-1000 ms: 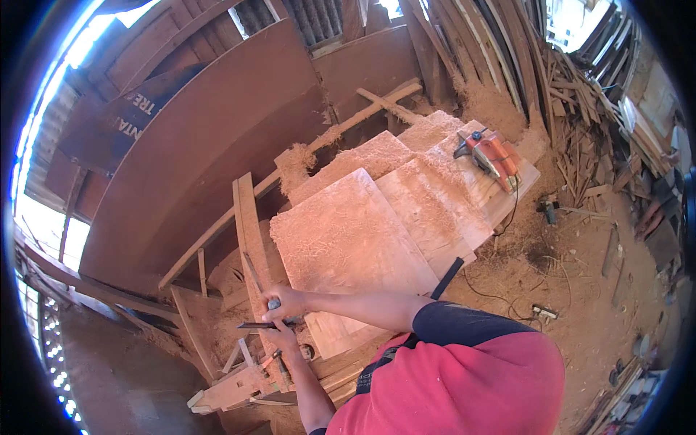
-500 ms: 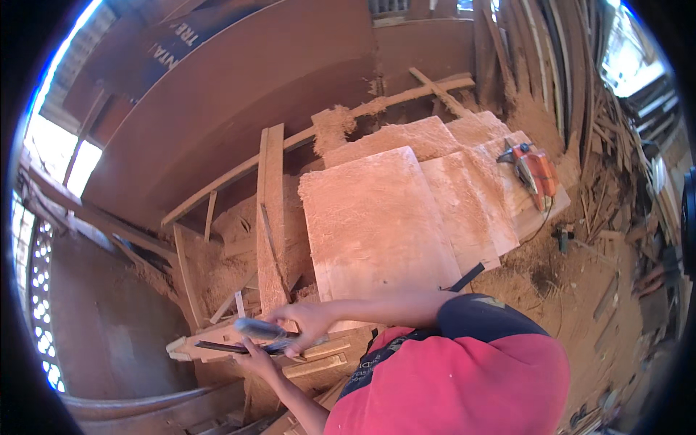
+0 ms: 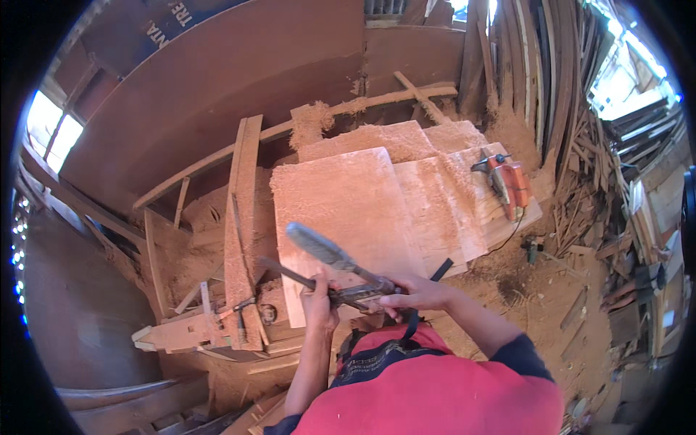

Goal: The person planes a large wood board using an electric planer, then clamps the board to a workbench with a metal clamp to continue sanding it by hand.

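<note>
Woodworker in red shirt point(image 3: 435, 384) w/ dark sleeves holds a dark metal tool point(image 3: 330, 254) in both hands, just in front of the chest. L grip point(image 3: 319, 308) is closed round the tool's dark bar point(image 3: 290, 271), which sticks out past the fingers to the left; R grip point(image 3: 409, 293) is wrapped on the tool's right-hand end, fingers bent. Tool's long grey handle slants up & left from R grip, passing above L grip; exact type of tool can't be told. Directly beyond both grips, pale wood panels point(image 3: 341, 196) lie overlapped, strewn w/ shavings. Just beyond R grip: a short black strip point(image 3: 441, 270). Farther out, up & right of R grip, an orange pwr tool point(image 3: 510, 185) sits on the far-right end of the panels, cord point(image 3: 511, 230) trailing off the near edge. Right of R grip, well apart, a small green tool point(image 3: 533, 250) on the dusty floor point(image 3: 558, 290); past it, a heap of scrap wood point(image 3: 580, 152). Left of L grip, a hammer point(image 3: 240, 307) lies nr the close end of a long timber point(image 3: 245, 167). Well beyond L grip, a big brown sheet point(image 3: 239, 87) stands as backdrop.
</note>
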Tool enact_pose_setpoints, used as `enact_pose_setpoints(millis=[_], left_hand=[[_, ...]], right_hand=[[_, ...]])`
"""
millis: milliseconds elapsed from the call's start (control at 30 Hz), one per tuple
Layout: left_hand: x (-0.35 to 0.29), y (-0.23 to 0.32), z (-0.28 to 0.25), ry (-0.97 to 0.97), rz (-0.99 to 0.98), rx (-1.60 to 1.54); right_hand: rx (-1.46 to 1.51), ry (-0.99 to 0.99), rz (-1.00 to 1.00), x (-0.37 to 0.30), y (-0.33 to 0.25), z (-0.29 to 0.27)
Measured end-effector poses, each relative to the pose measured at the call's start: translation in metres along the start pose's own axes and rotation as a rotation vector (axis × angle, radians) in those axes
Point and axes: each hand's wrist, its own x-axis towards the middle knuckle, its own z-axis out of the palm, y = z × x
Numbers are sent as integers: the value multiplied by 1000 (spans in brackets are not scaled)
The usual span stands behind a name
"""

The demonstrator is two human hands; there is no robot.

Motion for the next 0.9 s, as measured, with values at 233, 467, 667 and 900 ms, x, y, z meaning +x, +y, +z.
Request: enact_pose_setpoints(millis=[233, 467, 667, 900], left_hand=[[-45, -89, 84, -317, -269, 281], [-74, -165, 90, -524, 64, 811], [-107, -232, -6, 316, -93, 367], [-32, -202, 6, 522, 110, -72]], right_hand=[[76, 633, -101, -129, 66, -3], [34, 1145, -217, -291, 147, -21], [29, 1258, -15, -433, 247, -43], [-18, 1001, 570, -484, 481, -100]])
